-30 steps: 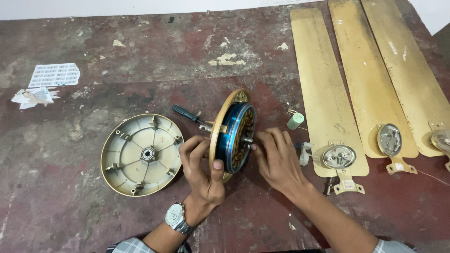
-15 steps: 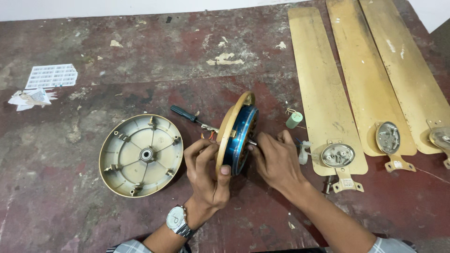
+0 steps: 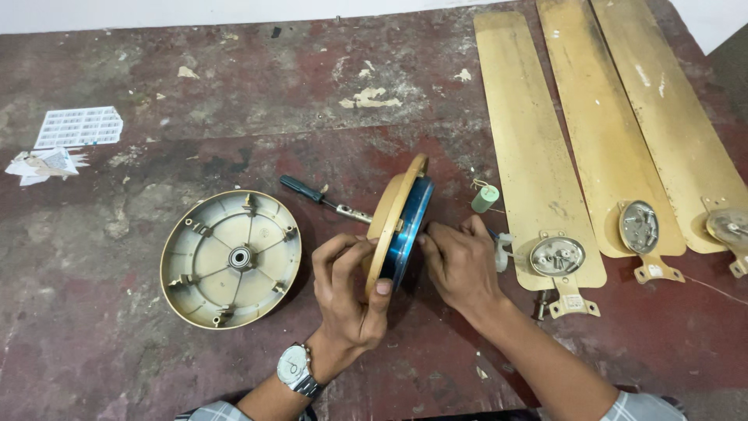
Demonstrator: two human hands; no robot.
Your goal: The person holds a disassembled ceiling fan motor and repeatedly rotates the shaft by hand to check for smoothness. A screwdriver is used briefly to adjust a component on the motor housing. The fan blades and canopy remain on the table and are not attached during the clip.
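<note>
**Fan motor held on edge, both hands at work on it**

Worn red floor or bench surface (image 3: pixel 234 374), flaking paint, dusty. At centre the fan motor body (image 3: pixel 399 226) stands on its rim, gold outer ring toward the left, blue stator face toward the right.

Left hand (image 3: pixel 351 292) is closed around the lower gold rim, thumb over the edge, fingers curled behind; it bears the weight and keeps the piece upright. Wristwatch (image 3: pixel 298 368) on that wrist. Right hand (image 3: pixel 461 261) presses against the blue face, fingertips pinched at something near the hub; what exactly they pinch is hidden behind the disc, so I cannot tell whether they hold a part or only push.

Just to the left, apart from the hands, the removed cover plate (image 3: pixel 231 257) lies open side up, bearing visible at its centre. A screwdriver (image 3: pixel 323 199) lies behind the motor, tip toward it. A small green capacitor (image 3: pixel 485 198) sits just right of the motor. Three gold fan blades (image 3: pixel 538 140) lie side by side at right, brackets toward the person.

Judgement: disassembly, or inspection, of the motor half is in hand, one cover already off. The next move calls for a steady left-hand hold on the rim while the right works the hub side carefully; the upright disc could roll or tip.
</note>
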